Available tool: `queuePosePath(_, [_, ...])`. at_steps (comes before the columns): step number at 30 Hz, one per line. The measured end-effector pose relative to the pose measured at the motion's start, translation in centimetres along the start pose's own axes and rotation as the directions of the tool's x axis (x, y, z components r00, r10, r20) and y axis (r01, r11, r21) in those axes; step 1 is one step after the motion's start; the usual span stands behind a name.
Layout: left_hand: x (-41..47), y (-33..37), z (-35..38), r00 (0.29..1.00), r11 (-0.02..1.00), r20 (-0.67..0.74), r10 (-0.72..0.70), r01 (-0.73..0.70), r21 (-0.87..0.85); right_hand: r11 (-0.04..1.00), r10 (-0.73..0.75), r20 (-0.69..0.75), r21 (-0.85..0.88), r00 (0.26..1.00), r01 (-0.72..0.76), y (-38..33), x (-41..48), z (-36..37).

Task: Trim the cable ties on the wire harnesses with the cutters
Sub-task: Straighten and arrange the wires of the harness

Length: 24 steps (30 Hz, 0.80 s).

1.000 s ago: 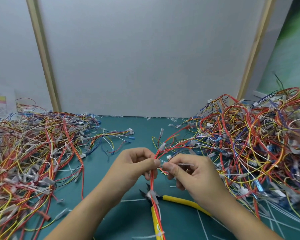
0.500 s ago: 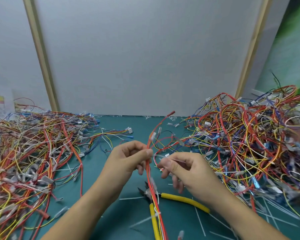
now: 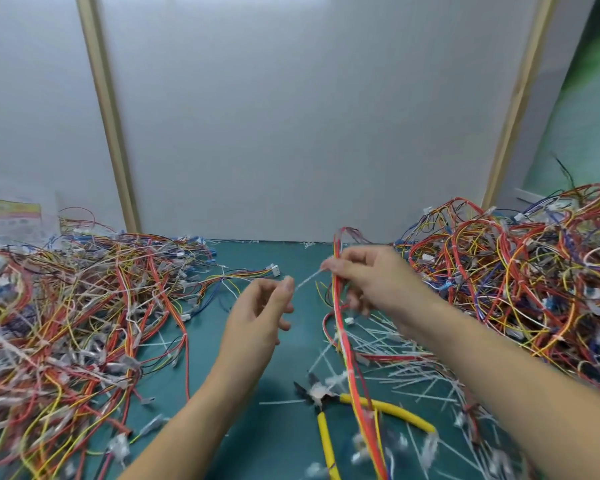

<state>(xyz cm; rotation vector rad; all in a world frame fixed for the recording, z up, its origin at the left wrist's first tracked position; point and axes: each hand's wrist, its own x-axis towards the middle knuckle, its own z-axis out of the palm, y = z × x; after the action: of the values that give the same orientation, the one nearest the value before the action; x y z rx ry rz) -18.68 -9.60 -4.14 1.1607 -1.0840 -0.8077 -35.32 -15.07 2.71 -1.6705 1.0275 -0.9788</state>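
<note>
1. My right hand (image 3: 371,277) grips one wire harness (image 3: 352,358) near its upper end and holds it raised over the middle of the counter (image 3: 278,445). The loose length hangs down across the cutters (image 3: 326,400).
2. My left hand (image 3: 257,317) appears to pinch the free end of the cable tie (image 3: 307,280), which is stretched between both hands.
3. The cutters lie unheld on the near counter with their yellow handles splayed.
4. Judgement: the harness is light and limp, so I should hold it close beside the tie.
5. Judgement: the tie tail is thin, springy and slick. I should pinch it near the tip and keep it tensioned.
6. Judgement: one hand must let go to take both cutter handles.
</note>
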Motion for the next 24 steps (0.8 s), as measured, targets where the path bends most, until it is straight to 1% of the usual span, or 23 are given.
queuePosePath(2, [-0.3,0.3,0.3,0.991,0.996,0.107,-0.085,0.083,0.018,0.999,-0.009,-0.069,-0.048,0.998,0.006,-0.3,2.7,0.3])
queuePosePath(3, [-0.4,0.5,0.3,0.974,0.990,0.182,-0.138,0.134,0.036,0.999,-0.006,-0.104,-0.044,0.995,0.002,-0.2,4.0,0.6])
queuePosePath(5, [-0.8,0.7,0.4,0.910,0.978,0.357,-0.211,0.192,0.087,0.999,0.040,-0.162,0.030,0.986,-0.036,0.3,6.2,1.2])
queuePosePath(7, [-1.2,0.4,0.4,0.846,0.981,0.498,-0.191,0.159,0.107,0.987,0.101,-0.181,0.142,0.978,-0.076,0.8,7.5,1.8])
queuePosePath(8, [-1.3,0.3,0.4,0.833,0.985,0.526,-0.172,0.137,0.106,0.977,0.124,-0.171,0.196,0.977,-0.089,1.2,7.8,1.9])
queuePosePath(9, [-1.3,0.2,0.3,0.833,0.988,0.531,-0.154,0.123,0.094,0.961,0.141,-0.149,0.257,0.979,-0.100,1.5,7.9,2.0])
queuePosePath(11, [-1.2,0.2,0.3,0.856,0.992,0.502,-0.125,0.118,0.045,0.927,0.168,-0.095,0.352,0.981,-0.125,1.9,7.4,1.8])
queuePosePath(12, [-1.1,0.3,0.2,0.869,0.991,0.481,-0.119,0.130,0.010,0.934,0.168,-0.086,0.333,0.982,-0.131,2.1,6.9,1.6])
queuePosePath(13, [-0.9,0.4,0.2,0.886,0.989,0.449,-0.118,0.146,-0.030,0.961,0.149,-0.102,0.249,0.983,-0.120,2.4,6.1,1.3])
queuePosePath(14, [-0.7,0.4,0.1,0.901,0.983,0.417,-0.121,0.168,-0.076,0.988,0.110,-0.130,0.119,0.985,-0.094,2.7,5.1,0.9])
queuePosePath(15, [-0.5,0.5,0.2,0.914,0.975,0.384,-0.129,0.187,-0.116,0.998,0.061,-0.145,-0.006,0.988,-0.062,2.9,3.9,0.5])
queuePosePath(16, [-0.4,0.5,0.2,0.925,0.971,0.359,-0.125,0.188,-0.149,0.995,0.023,-0.128,-0.089,0.991,-0.035,3.0,2.6,0.1])
queuePosePath(17, [-0.2,0.4,0.2,0.933,0.964,0.337,-0.125,0.195,-0.183,0.992,0.012,-0.077,-0.126,0.997,-0.022,3.2,1.3,-0.1])
queuePosePath(20, [-0.1,0.4,0.1,0.950,0.950,0.293,-0.106,0.184,-0.252,0.984,0.065,0.117,-0.172,0.991,-0.044,3.4,-2.5,-0.5])
queuePosePath(22, [-0.1,0.2,0.2,0.957,0.946,0.275,-0.090,0.169,-0.276,0.984,0.051,0.164,-0.179,0.985,-0.021,3.4,-4.0,-0.5])
queuePosePath(24, [-0.1,0.0,0.5,0.964,0.951,0.251,-0.087,0.155,-0.266,0.973,0.011,0.152,-0.228,0.988,0.025,3.8,-4.7,-0.4])
